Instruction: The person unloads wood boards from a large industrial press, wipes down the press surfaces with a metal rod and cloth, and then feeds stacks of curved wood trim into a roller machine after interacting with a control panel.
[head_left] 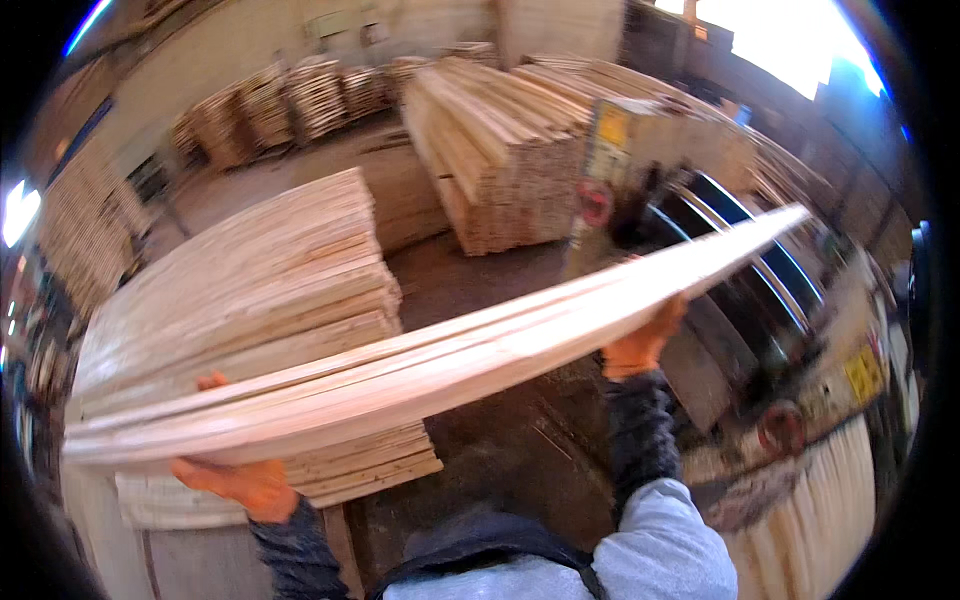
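A bundle of long, pale wooden boards [400, 390] is held across my front, its right end higher in view than its left. My left hand [240, 487], in an orange glove, grips the boards from below near their left end, with a fingertip showing over the far edge. Toward the right end, my right hand [645, 342], also orange-gloved, is closed around the near edge; the boards hide part of its fingers. Behind and below the left half lies a stack of similar boards [270, 250]. The right end passes above a machine with dark, shiny rollers [740, 270].
A large pile of planks [500, 150] lies ahead beyond the dark floor. Several board stacks [318, 97] line the far wall. Light machine panels with a round red handwheel [781, 428] flank the rollers. More wood [810, 515] lies at the lower right.
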